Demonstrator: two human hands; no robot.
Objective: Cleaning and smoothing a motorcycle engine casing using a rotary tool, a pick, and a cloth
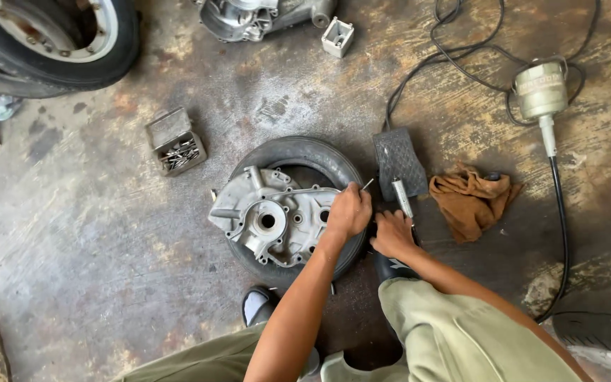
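Head view: my left hand (348,211) grips a thin rod (366,184) pointing up-right over the metal casing (270,216); my right hand (392,233) is closed on the grinder handpiece (402,198), long axis up-left.

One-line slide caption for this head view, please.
Left hand on a grey engine cover lying on a small tyre; right hand holds a slim handpiece beside it.

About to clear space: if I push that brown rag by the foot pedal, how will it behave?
The brown rag lies crumpled in soft folds, so it is probably floppy and light. It would likely bunch and drag on the rough concrete floor rather than slide, and cannot roll.
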